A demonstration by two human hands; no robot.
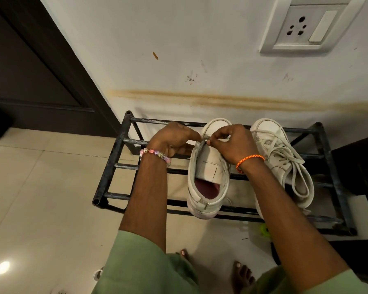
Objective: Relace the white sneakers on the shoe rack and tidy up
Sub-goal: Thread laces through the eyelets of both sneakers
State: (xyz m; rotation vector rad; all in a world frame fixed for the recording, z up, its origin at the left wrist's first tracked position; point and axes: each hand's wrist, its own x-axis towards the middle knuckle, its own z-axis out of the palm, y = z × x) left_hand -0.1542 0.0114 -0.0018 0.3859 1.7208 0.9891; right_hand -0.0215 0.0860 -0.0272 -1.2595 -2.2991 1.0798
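Fingertips of my right hand (234, 143) pinch what looks like a lace tip at the unlaced sneaker (208, 177) between my hands; left hand (172, 139) grips its side. Thread straight, steadying the eyelet.

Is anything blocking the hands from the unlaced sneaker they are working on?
Nothing visible does. The left hand and right hand already pinch at the unlaced sneaker near its front eyelets, on the shoe rack.

Stained white wall (200, 49), beige tiled floor (40, 187)
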